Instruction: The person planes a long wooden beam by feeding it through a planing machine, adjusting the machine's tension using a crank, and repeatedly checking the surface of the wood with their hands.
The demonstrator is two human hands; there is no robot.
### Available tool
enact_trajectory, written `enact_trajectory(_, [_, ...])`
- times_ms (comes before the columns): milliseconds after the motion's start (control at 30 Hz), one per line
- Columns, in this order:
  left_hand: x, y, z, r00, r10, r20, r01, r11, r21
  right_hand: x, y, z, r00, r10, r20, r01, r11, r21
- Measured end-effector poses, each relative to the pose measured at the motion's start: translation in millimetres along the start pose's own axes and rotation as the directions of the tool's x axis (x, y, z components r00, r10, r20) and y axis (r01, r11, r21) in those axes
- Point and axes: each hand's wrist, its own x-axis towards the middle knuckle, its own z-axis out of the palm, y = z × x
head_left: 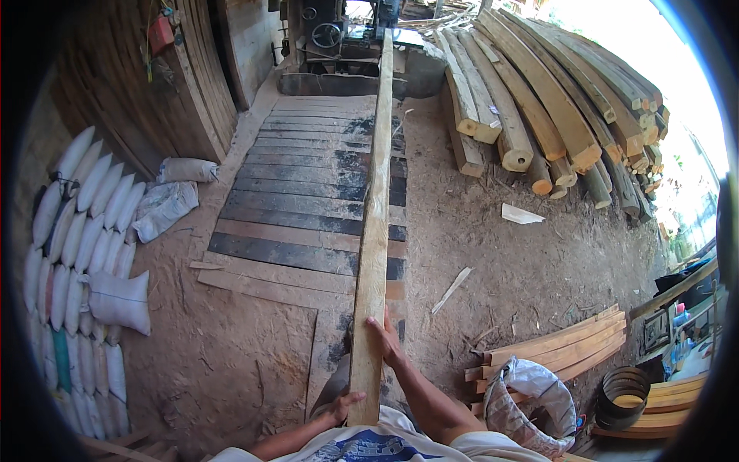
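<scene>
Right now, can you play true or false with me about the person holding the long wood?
1. Both hands are on the long plank. True: the left hand holds its near end and the right hand grips its right edge.
2. The plank is painted blue. False: it is bare pale wood.
3. A pile of logs lies on the right. True.
4. The white sacks are stacked on the right. False: they are stacked on the left, by the wooden wall.
5. The far end of the plank reaches toward a machine. True.
6. The ground is covered in snow. False: it is brown dirt and dark boards.
</scene>
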Motion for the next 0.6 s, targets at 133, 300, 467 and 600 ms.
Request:
enact_trajectory(133, [13.3, 9.0, -5.4, 0.999, -0.050, 0.003, 0.050, 0.999, -0.019, 8.9, -9.1, 1.6, 0.999, -0.013, -0.052, 0.006, 0.990, -0.138])
enact_trajectory(300, [25.7, 21.8, -10.8, 0.999, -0.038, 0.033, 0.039, 0.998, -0.041, 20.4, -20.5, 7.0, 0.999, -0.018, -0.038, 0.015, 0.996, -0.087])
enact_trajectory(467, [33.7, 33.7, -13.3, 0.999, -0.043, 0.029, 0.044, 0.999, -0.012, 31.3, -30.9, 10.0, 0.997, 0.002, -0.071, -0.013, 0.988, -0.154])
enact_trajectory(600, [36.9, 42.3, -8.0, 0.999, -0.035, 0.002, 0.035, 0.999, 0.042, 43.8, -28.1, 5.9, 0.997, 0.009, -0.080, -0.021, 0.990, -0.142])
